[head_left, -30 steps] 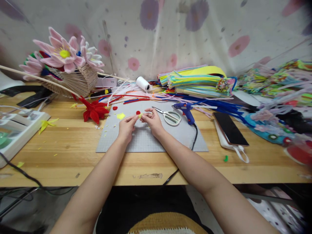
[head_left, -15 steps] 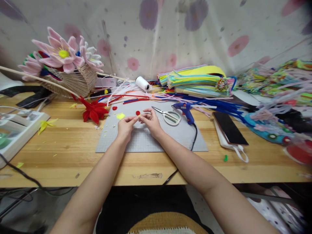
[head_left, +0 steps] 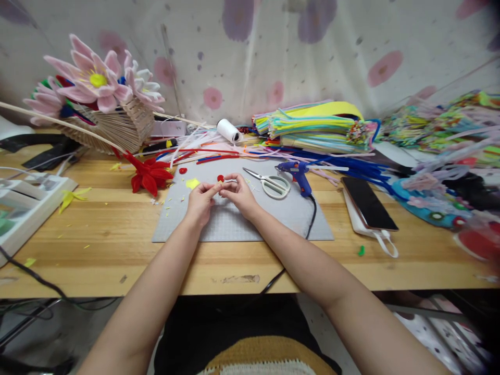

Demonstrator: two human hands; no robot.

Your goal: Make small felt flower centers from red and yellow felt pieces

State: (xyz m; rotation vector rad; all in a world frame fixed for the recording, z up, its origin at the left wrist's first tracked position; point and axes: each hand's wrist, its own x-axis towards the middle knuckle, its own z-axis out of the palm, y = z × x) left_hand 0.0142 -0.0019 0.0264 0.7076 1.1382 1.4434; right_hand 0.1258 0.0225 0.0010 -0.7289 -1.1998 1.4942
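Both hands meet over the grey cutting mat [head_left: 234, 229]. My left hand [head_left: 201, 202] is pinched at thumb and forefinger, near a small red disc [head_left: 221, 178]. My right hand [head_left: 240, 195] has its fingertips bent together against the left ones. A tiny yellowish bit shows between the fingertips, too small to make out which hand grips it. Left of the hands lies a yellow piece [head_left: 192, 183], and beyond it another small red piece [head_left: 183, 170]. Scissors [head_left: 276, 186] rest just right of my right hand.
A blue glue gun [head_left: 299, 177] lies beside the scissors, its cord running to the front edge. A red flower [head_left: 150, 176] and power strip [head_left: 39, 208] are at left, a phone [head_left: 369, 203] at right. Bundled pipe cleaners [head_left: 316, 127] and a thread spool [head_left: 229, 131] lie behind.
The right fingertips have drawn in closer to the left ones, by the red disc. The view has shifted slightly; other objects lie as before.
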